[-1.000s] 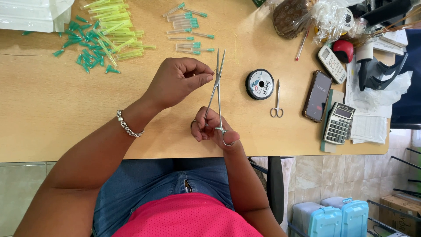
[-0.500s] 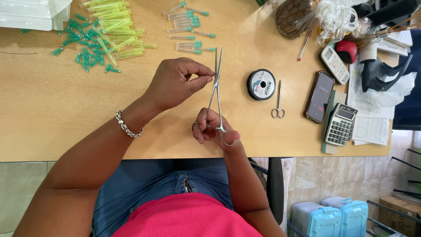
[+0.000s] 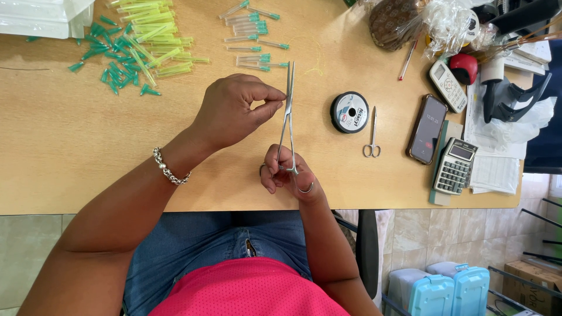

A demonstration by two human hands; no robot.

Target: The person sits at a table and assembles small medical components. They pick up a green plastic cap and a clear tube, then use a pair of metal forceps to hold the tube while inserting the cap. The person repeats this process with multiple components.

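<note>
While the right hand [image 3: 290, 175] grips the ring handles of the long steel forceps [image 3: 287, 111] above the surface [image 3: 70, 152], the left hand [image 3: 237, 108], fingertips pinched beside the shaft, should probably stay steady and close to its tips.

A spool [image 3: 349, 112], small scissors [image 3: 372, 136], phone [image 3: 427, 129] and calculator [image 3: 455, 166] lie on the table [image 3: 70, 146].
</note>
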